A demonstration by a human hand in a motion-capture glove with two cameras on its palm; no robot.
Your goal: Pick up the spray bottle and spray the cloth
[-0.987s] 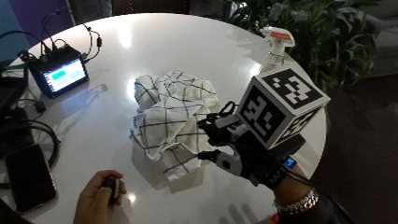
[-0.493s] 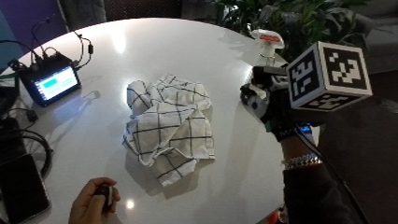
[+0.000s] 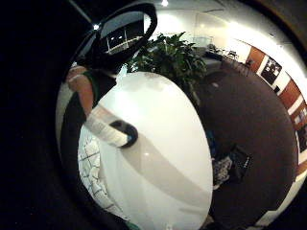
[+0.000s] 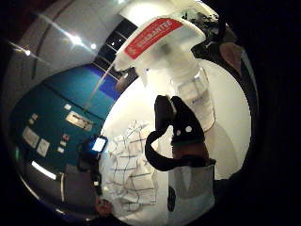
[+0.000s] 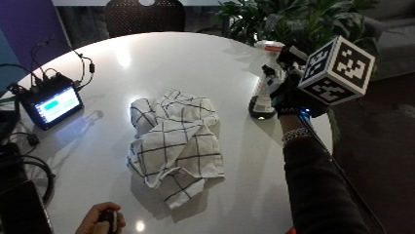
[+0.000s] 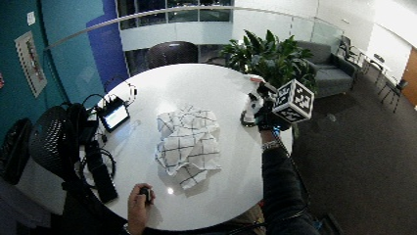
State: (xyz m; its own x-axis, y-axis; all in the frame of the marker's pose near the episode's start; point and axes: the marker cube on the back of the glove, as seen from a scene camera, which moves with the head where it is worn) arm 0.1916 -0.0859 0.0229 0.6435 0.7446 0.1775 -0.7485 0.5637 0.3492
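The white spray bottle (image 5: 263,92) with a red-labelled head stands near the right edge of the round white table (image 5: 168,63). My gloved right hand (image 5: 285,92) is at its far side, and the fingers (image 4: 181,127) curl round the bottle's neck (image 4: 188,84) below the trigger. The bottle's base rests on the table. The white cloth (image 5: 174,141) with dark check lines lies crumpled in the middle of the table, to the left of the bottle and apart from it. The cloth (image 4: 131,165) also shows beyond the bottle in the thumb side palm view.
A small lit monitor (image 5: 52,105) with cables sits at the table's left edge, with a dark phone (image 5: 19,214) nearer the front. The bare left hand (image 5: 101,222) holds a small black object at the front edge. A plant (image 5: 292,19) stands behind the bottle.
The gloved hand has moved from beside the cloth to the right edge of the table and closed round the spray bottle. The outside camera has shifted too.
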